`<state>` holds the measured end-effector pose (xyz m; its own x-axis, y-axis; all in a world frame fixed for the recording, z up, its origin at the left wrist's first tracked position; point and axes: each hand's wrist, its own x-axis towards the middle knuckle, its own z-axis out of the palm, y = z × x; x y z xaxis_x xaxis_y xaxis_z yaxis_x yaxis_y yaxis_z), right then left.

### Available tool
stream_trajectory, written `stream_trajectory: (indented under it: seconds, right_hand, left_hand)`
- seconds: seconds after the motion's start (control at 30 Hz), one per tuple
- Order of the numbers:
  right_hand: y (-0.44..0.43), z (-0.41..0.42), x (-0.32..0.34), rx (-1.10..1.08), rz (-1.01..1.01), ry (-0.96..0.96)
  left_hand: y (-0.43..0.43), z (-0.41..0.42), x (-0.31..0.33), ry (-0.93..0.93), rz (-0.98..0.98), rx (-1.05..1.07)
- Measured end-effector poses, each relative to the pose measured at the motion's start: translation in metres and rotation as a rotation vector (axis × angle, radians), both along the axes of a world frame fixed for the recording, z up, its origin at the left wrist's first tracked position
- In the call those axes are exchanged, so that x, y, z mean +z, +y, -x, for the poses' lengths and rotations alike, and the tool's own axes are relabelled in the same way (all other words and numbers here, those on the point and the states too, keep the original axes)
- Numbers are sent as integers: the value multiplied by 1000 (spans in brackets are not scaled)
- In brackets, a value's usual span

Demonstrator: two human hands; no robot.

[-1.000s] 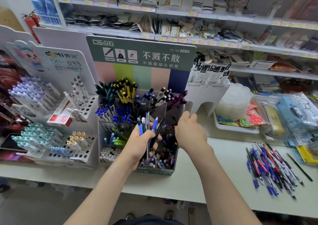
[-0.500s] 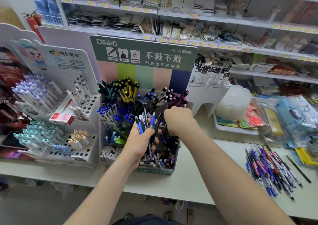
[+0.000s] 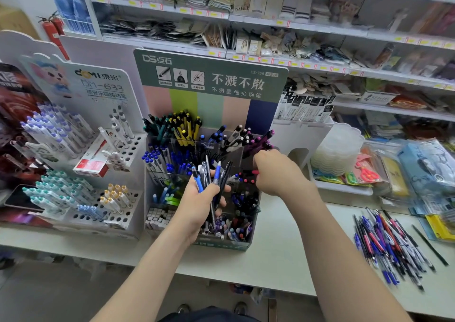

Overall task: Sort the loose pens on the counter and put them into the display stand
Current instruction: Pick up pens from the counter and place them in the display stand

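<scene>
Currently, left hand [image 3: 199,201] grips a pen bundle [image 3: 217,174] before the display stand [image 3: 221,245]; right hand [image 3: 278,174] curls into the stand's right-side compartment, its grasp not discernible.

The person is showing two bare forearms, each running uncovered from the lower edge of the view up to the left hand [image 3: 199,198] and the right hand [image 3: 275,174]. Far below both hands, at the bottom edge between the forearms, a rounded fold of dark navy fabric clothing [image 3: 209,316] is peeking in; its kind is too cropped to tell. Flanking it, two blurred greyish shoe tips [image 3: 183,308] are showing on the floor.
</scene>
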<state>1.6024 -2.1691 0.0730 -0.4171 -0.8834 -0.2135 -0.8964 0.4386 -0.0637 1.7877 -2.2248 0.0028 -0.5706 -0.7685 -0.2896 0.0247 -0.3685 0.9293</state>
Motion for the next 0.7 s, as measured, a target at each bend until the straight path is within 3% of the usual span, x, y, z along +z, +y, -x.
stream_trajectory:
  seconds: [0.17,0.27,0.33,0.4,0.47,0.6,0.7]
  right_hand:
    - [0,-8,-7,-54,134,8]
    - [-4,-7,-23,-20,163,-96]
    - [-2,-8,-36,-42,305,-131]
    - [3,-18,-38,-109,576,-153]
    - [9,-36,-32,-182,766,-324]
    - [14,-61,-38,-301,660,-795]
    - [12,-69,-43,-395,827,-838]
  left_hand:
    - [0,4,-1,5,-9,-2]
    - [-1,5,-1,16,-6,-7]
    - [-1,5,1,24,8,-24]
    - [-2,4,2,34,13,-44]
    - [-2,2,2,50,4,-63]
    - [0,-8,7,102,35,-154]
    - [-1,-16,9,106,10,-159]
